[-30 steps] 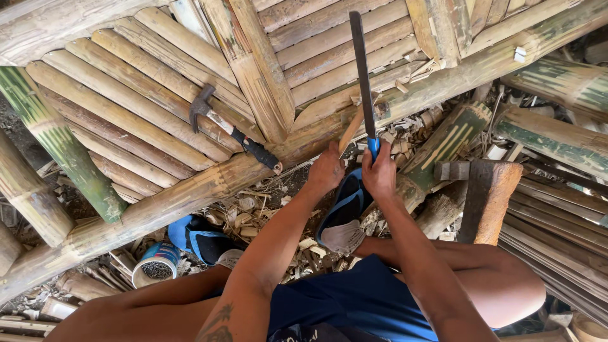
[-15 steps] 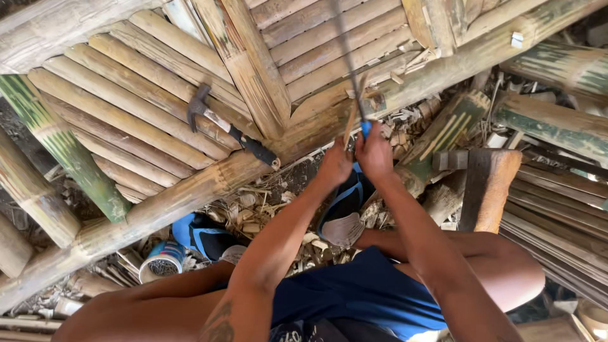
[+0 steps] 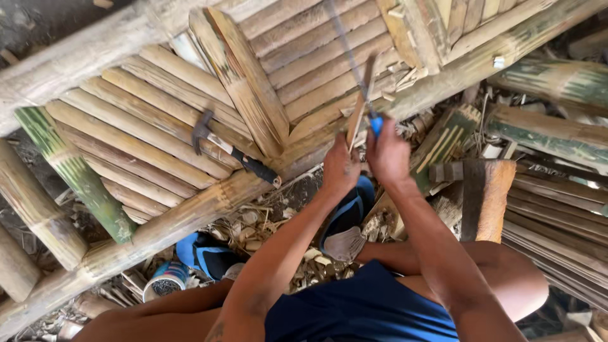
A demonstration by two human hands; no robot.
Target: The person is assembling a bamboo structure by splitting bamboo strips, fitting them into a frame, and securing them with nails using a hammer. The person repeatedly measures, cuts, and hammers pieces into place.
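Right hand (image 3: 387, 154) clenched round a blue-handled blade (image 3: 354, 63), raised blurred over the bamboo frame's long pole (image 3: 209, 202). Left hand (image 3: 341, 170) pinching a bamboo sliver (image 3: 358, 114) upright for splitting. Hammer (image 3: 233, 152) parked on slats.

Matt, fibrous bamboo slats (image 3: 145, 120) carry a dull metal-headed hammer (image 3: 234, 152) with a black rubbery handle.

A round blue-and-white labelled tin (image 3: 166, 283) lies among scraps at lower left.
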